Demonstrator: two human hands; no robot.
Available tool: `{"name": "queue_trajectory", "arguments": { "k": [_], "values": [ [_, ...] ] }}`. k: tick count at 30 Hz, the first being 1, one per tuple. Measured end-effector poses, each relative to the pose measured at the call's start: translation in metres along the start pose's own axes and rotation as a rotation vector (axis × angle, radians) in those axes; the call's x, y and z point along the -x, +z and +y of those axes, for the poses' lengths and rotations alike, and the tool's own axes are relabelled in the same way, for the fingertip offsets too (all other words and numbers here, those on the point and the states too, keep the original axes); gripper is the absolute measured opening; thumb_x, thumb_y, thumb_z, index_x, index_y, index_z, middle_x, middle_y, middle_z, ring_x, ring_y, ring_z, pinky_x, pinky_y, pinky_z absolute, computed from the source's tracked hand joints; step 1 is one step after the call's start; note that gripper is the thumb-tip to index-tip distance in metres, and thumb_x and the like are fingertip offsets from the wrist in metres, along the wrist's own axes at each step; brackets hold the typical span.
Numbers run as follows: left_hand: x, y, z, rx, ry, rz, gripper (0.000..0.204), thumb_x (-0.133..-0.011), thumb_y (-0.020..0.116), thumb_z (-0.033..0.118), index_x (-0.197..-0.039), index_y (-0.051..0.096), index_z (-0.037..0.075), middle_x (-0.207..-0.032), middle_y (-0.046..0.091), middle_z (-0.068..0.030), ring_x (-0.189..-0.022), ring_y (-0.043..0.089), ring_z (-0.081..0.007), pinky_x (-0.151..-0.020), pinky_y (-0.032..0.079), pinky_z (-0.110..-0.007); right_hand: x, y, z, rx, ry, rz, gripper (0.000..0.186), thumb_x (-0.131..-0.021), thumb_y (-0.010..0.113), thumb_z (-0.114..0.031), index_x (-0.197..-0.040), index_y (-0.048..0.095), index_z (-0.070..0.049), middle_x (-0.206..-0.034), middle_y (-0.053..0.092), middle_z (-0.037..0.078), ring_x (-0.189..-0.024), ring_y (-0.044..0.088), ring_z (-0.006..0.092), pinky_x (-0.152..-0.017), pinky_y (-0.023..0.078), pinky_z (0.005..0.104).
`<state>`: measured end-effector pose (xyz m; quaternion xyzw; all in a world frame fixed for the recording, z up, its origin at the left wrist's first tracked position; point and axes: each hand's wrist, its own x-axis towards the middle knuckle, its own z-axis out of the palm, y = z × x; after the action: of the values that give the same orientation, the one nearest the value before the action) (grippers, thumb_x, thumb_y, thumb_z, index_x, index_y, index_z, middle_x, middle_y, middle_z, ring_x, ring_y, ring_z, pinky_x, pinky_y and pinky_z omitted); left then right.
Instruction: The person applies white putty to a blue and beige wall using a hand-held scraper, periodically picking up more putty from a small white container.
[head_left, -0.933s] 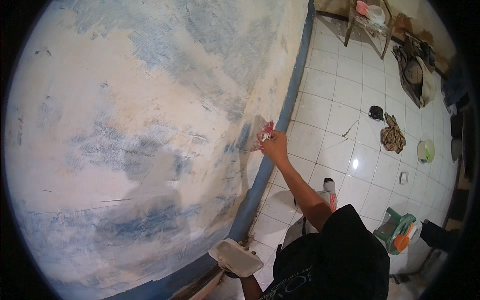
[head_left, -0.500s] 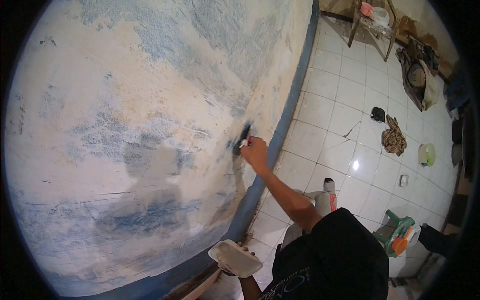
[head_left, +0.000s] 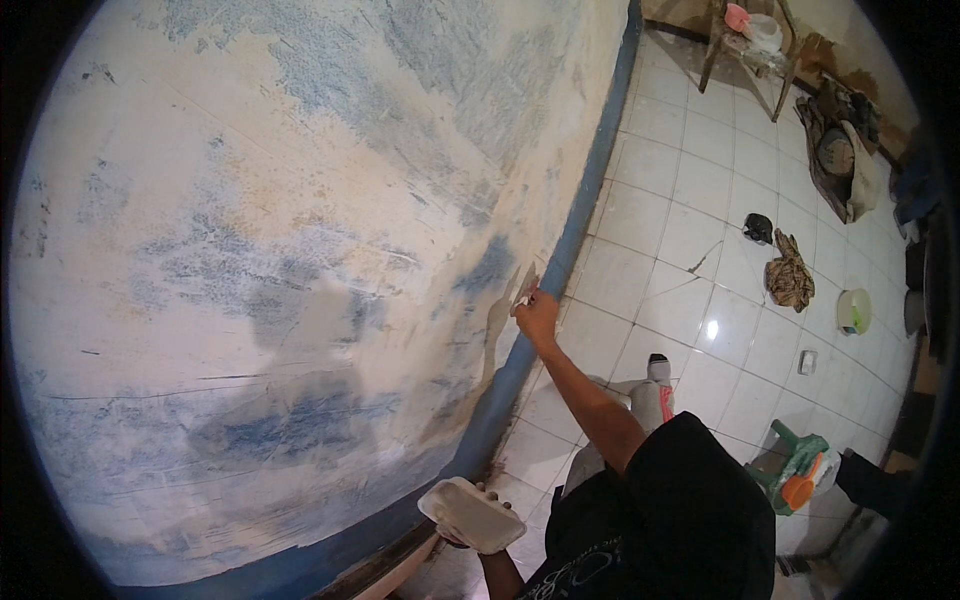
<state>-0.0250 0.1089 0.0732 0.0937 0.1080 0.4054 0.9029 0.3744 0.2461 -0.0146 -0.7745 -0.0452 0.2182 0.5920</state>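
My right hand [head_left: 537, 318] is closed round the handle of a putty knife [head_left: 529, 281]. Its thin blade is against the patchy blue-and-cream wall [head_left: 330, 190], close to the blue band [head_left: 590, 180] along the wall's foot. A bare blue patch [head_left: 487, 266] shows just left of the blade. Low in the picture, my left hand [head_left: 488, 496] supports a shallow whitish plastic tub [head_left: 468, 514] from beneath, with its fingertips curled at the far rim. Pale paste appears to lie inside the tub.
White tiles [head_left: 655, 250] cover the floor at right. On it stand a green stool [head_left: 790, 460] with an orange scoop, a pale bucket [head_left: 853, 311], a crumpled brown cloth [head_left: 788, 275] and a black bundle [head_left: 757, 228]. A wooden stand [head_left: 745, 52] with containers is at the back.
My right hand and the putty knife have moved right and slightly down, toward the blue band. The blue patch they partly covered now shows. My left hand and the tub have hardly moved.
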Motion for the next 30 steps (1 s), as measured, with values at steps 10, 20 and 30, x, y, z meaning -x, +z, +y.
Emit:
{"name": "queue_trajectory", "arguments": {
  "k": [10, 20, 30],
  "values": [
    [0.007, 0.010, -0.003, -0.011, 0.068, 0.037, 0.094, -0.074, 0.065, 0.066, -0.147, 0.026, 0.020, -0.146, 0.028, -0.0253, -0.122, 0.040, -0.0461, -0.094, 0.034, -0.071, 0.012, 0.030, -0.005, 0.027, 0.096, -0.102, 0.021, -0.066, 0.063, -0.016, -0.071, 0.064, 0.004, -0.066, 0.063, 0.024, -0.063, 0.062, 0.0402, -0.060, 0.048, 0.0453],
    [0.009, 0.000, -0.008, -0.026, 0.096, 0.117, 0.093, -0.077, 0.049, 0.075, -0.147, 0.026, 0.019, -0.142, 0.033, -0.0260, -0.114, 0.046, -0.0482, -0.084, 0.039, -0.070, 0.067, -0.008, -0.117, -0.274, -0.027, -0.242, 0.021, -0.073, 0.064, -0.013, -0.078, 0.065, 0.007, -0.067, 0.066, 0.018, -0.061, 0.063, 0.0208, -0.058, 0.048, 0.0357],
    [0.002, -0.010, 0.002, -0.016, -0.020, 0.032, 0.093, -0.074, 0.062, 0.066, -0.146, 0.027, 0.018, -0.143, 0.032, -0.0242, -0.120, 0.041, -0.0461, -0.091, 0.034, -0.071, 0.065, -0.037, -0.108, -0.529, 0.024, -0.151, 0.009, -0.075, 0.057, 0.004, -0.077, 0.066, 0.004, -0.065, 0.063, 0.005, -0.053, 0.056, 0.0115, -0.045, 0.042, 0.0280]
  ]
}}
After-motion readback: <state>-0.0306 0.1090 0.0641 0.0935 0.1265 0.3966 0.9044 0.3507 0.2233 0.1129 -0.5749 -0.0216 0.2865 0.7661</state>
